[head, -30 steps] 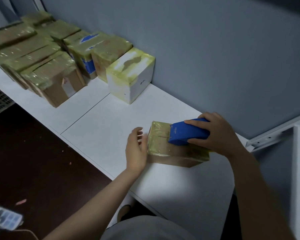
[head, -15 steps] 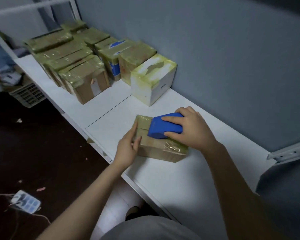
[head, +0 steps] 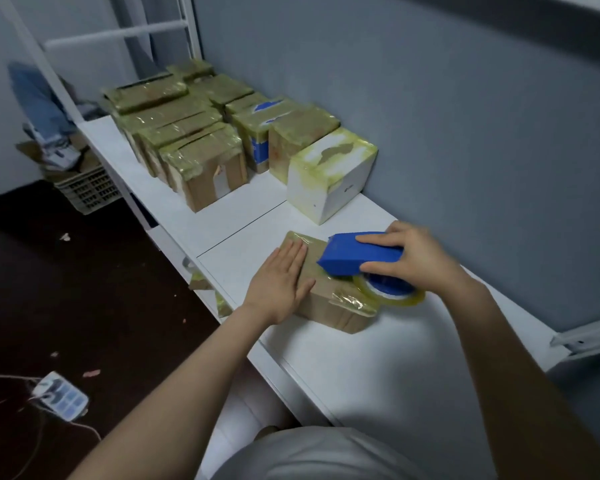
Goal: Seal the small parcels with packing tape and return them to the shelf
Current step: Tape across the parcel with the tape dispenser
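One brown parcel (head: 329,306), part-taped, lying on the white shelf (head: 361,375). One left hand (head: 281,285), fingers straight, pressed flat on its top. One right hand (head: 413,261) gripping one blue tape dispenser (head: 357,252) against it. Beyond: one white box (head: 329,174); taped brown parcels (head: 205,168), count unclear.

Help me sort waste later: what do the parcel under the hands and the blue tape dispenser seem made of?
The parcel: brown cardboard, matte, judging by its dull flat side; glossy wrinkled yellowish tape covers its top. The tape dispenser: probably moulded plastic, uniformly blue with smooth, crisp-edged faces.
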